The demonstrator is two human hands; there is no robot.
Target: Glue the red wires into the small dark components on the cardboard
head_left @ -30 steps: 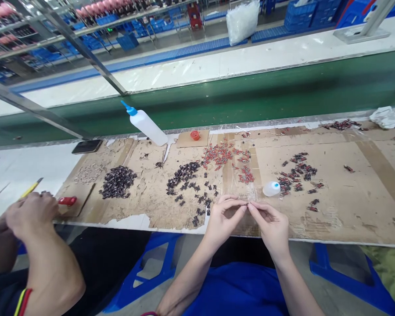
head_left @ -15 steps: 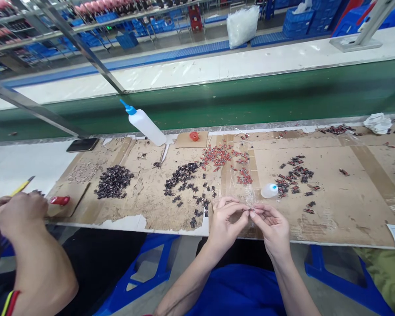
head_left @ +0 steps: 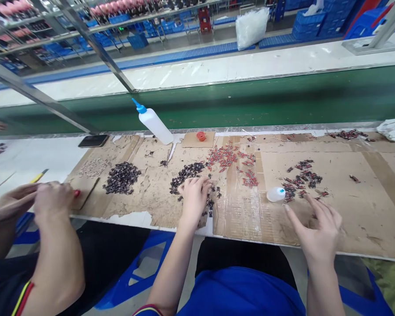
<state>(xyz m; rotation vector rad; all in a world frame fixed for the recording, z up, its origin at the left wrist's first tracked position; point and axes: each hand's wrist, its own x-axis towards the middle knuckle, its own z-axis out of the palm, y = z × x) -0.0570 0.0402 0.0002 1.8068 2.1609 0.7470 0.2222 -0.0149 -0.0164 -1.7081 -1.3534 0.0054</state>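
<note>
Head view: cardboard-covered bench beside green conveyor.
Left hand: fingers curled down onto black parts; whether one is pinched, cannot tell.
Right hand: fingers spread, empty, near red-black pieces and a small white bottle.

A factory assembly line: a green conveyor belt runs past a cardboard-covered bench strewn with small parts, blue crates stacked far behind.

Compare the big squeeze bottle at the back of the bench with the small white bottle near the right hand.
The squeeze bottle is large and leans tilted, blue nozzle up; the small bottle is far smaller and lies on its side. The first stands clear of the hands; the second lies near the right hand. Both are white with blue tips.
</note>
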